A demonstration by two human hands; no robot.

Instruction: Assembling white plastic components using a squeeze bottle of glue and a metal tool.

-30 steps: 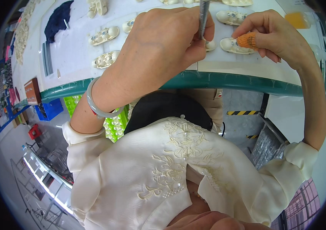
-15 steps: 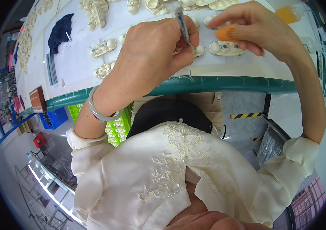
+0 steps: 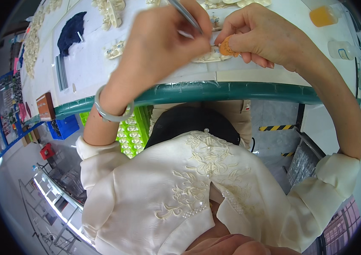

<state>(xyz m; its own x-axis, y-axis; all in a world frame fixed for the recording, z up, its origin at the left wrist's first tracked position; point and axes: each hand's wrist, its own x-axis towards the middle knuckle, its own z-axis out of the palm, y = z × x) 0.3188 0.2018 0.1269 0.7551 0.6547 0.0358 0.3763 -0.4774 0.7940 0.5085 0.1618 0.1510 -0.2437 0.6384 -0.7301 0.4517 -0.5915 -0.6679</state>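
My left hand (image 3: 163, 46), with a pale bangle at the wrist, is closed round a slim metal pen-like tool (image 3: 185, 16) and smeared by motion. Close on its right, my right hand (image 3: 265, 40) has its fingertips pinched together. An orange finger cover (image 3: 229, 46) sits on one of its digits, apparently the thumb. Whatever lies in that pinch is too small or hidden to make out. Just under both hands, a cream moulded piece (image 3: 211, 57) with rounded cups lies on the white tabletop (image 3: 269, 76), partly covered. Another cream piece (image 3: 114, 49) shows left of my left wrist.
More cream pieces (image 3: 110, 12) lie at the back. On the left are a dark blue cloth (image 3: 71, 34), grey rods (image 3: 61, 73) and a brown block (image 3: 45, 106). An orange container (image 3: 322, 16) and clear bottle (image 3: 342, 50) stand right. Below the green table edge (image 3: 189, 92) sit green trays (image 3: 131, 134).
My right hand has come left to meet the left one, its spread fingers now pinched. My left hand has shifted slightly left and up with the tool. The whole view has shifted a little.
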